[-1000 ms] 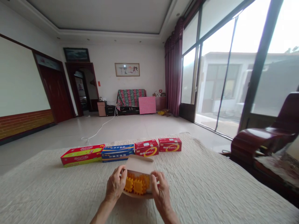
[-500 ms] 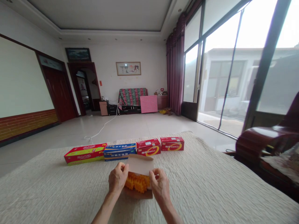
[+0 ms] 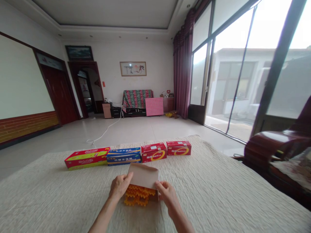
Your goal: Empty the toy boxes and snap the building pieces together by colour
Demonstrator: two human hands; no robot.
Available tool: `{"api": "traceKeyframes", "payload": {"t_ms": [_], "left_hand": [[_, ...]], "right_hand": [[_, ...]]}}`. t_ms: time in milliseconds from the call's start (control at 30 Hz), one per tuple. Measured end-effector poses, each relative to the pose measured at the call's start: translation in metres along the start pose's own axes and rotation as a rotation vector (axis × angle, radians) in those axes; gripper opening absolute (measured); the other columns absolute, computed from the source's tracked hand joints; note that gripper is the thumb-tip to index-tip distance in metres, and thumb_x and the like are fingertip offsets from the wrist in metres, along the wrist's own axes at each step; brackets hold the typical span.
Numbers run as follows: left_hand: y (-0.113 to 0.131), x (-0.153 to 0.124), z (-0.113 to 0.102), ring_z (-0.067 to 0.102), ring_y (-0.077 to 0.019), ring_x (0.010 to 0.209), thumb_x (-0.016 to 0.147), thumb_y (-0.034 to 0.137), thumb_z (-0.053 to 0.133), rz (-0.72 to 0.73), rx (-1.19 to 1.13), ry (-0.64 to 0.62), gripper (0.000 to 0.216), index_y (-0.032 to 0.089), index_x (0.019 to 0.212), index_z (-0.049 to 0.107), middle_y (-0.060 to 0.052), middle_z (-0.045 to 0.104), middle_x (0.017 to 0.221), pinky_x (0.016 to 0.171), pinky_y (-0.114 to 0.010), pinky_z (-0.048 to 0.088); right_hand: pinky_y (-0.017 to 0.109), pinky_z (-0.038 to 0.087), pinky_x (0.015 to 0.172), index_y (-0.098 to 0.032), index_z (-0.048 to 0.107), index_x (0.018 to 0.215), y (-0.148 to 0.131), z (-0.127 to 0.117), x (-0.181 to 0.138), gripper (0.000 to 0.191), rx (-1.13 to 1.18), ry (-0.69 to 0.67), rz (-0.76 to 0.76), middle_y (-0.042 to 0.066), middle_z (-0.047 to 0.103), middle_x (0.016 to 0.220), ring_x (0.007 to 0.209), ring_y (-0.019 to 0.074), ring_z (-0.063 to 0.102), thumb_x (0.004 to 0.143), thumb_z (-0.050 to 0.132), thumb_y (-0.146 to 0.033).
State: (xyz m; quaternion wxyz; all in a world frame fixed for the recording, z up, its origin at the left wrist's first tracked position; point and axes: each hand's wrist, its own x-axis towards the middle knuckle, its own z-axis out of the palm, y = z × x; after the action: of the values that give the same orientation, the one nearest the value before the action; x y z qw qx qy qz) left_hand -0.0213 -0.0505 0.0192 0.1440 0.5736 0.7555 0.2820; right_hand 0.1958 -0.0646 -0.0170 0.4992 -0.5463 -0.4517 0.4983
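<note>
Head view: two bare hands work at an open carton (image 3: 143,176) on a pale textured cover (image 3: 73,197); the job looks partway along, the carton's mouth uncovered and a bunch of orange toothed pieces (image 3: 139,195) showing at its near side; what appears left is the pieces themselves, crowded below the carton's raised panel, neither well clear of it nor shut inside; whether the lowest ones rest on the cover cannot be told.

At the carton's left, the left hand (image 3: 120,186) reaches in with thumb laid on the panel's edge, fingers curled narrow around it, some hidden; at the carton's right, the right hand (image 3: 167,193) pinches the panel's near corner between thumb and bent fingers, the tips partly out of sight; both forearms slant in from the carton's near side; beyond the carton, untouched, stand a red-and-lime box (image 3: 87,158) and a blue box (image 3: 123,157) to its left, with two red boxes (image 3: 154,152) toward its right.
</note>
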Motion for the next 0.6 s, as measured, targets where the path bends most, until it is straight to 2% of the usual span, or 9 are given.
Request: {"api": "traceKeyframes", "payload": {"t_ms": [133, 267, 400, 600], "left_hand": [[-0.005, -0.004, -0.002, 0.054, -0.0162, 0.059, 0.085, 0.051, 0.041, 0.062, -0.027, 0.056, 0.046, 0.020, 0.053, 0.053, 0.000, 0.056, 0.054, 0.054, -0.023, 0.032], [-0.014, -0.008, -0.004, 0.058, -0.0170, 0.066, 0.081, 0.052, 0.043, 0.098, -0.235, 0.112, 0.039, 0.020, 0.070, 0.063, 0.001, 0.063, 0.064, 0.057, -0.022, 0.039], [-0.022, -0.007, -0.007, 0.062, -0.0201, 0.074, 0.078, 0.051, 0.048, 0.112, -0.440, 0.128, 0.041, 0.017, 0.088, 0.068, -0.001, 0.069, 0.075, 0.061, -0.024, 0.046], [-0.028, -0.001, -0.004, 0.063, -0.0200, 0.082, 0.081, 0.046, 0.050, 0.173, -0.535, 0.107, 0.041, 0.017, 0.103, 0.066, -0.003, 0.071, 0.087, 0.070, -0.026, 0.048]], "right_hand": [[0.026, 0.047, 0.056, -0.014, 0.066, 0.079, -0.004, 0.002, -0.006, 0.037, -0.014, -0.001, -0.126, 0.007, 0.068, 0.074, 0.069, 0.0198, 0.063, 0.073, 0.060, -0.049], [0.031, 0.052, 0.068, -0.014, 0.068, 0.087, -0.005, 0.010, -0.011, 0.032, 0.018, 0.012, -0.295, 0.010, 0.071, 0.089, 0.085, 0.0238, 0.066, 0.073, 0.064, -0.042], [0.034, 0.055, 0.073, -0.016, 0.065, 0.097, 0.003, 0.018, -0.013, 0.033, 0.054, -0.028, -0.337, 0.010, 0.069, 0.097, 0.093, 0.0245, 0.065, 0.072, 0.067, -0.037], [0.034, 0.057, 0.075, -0.018, 0.062, 0.100, 0.011, 0.020, -0.010, 0.033, 0.138, -0.058, -0.412, 0.009, 0.067, 0.101, 0.099, 0.0239, 0.063, 0.074, 0.067, -0.037]]}}
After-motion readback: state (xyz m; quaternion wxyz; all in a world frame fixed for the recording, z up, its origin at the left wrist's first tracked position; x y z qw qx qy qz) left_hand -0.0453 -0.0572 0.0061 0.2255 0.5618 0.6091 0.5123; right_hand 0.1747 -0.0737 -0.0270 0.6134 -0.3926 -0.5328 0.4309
